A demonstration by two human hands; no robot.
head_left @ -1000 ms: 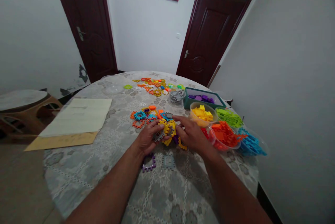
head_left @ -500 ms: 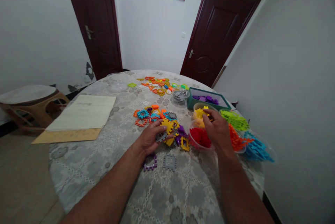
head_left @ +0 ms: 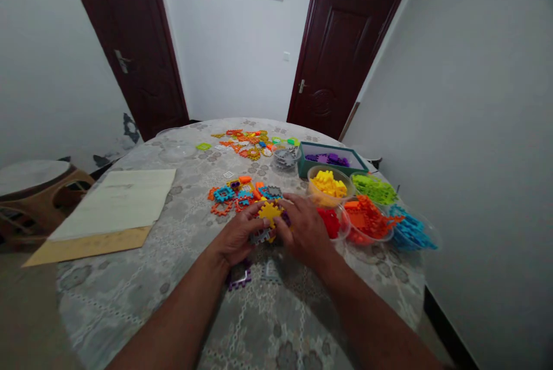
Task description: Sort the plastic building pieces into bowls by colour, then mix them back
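1. Yellow toothed piece is being held just above the table, a little nearer the near edge than the middle, between the fingertips of both hands.
2. The left hand is being kept curled. Its fingers are being closed on the left side of the yellow toothed piece, and its thumb is being pressed onto a grey toothed piece just beneath.
3. The right hand is being kept curled, palm down, with its fingers being closed on the right side of the same piece. What is being covered by its palm cannot be told.
4. A purple frame piece and a grey frame piece are being left flat on the cloth between the two wrists, toward the near edge.
5. A loose heap of blue and orange pieces is being left just beyond the hands, and a second scatter is being left near the far edge.
6. Toward the right edge, sorted pieces are being kept in containers:
   - a red bowl just beside the right hand
   - a yellow bowl beyond it
   - an orange bowl, a green bowl and a blue bowl further right
   - a teal box of purple pieces toward the far edge
7. A pale sheet is being kept on top of a brown envelope by the left edge.
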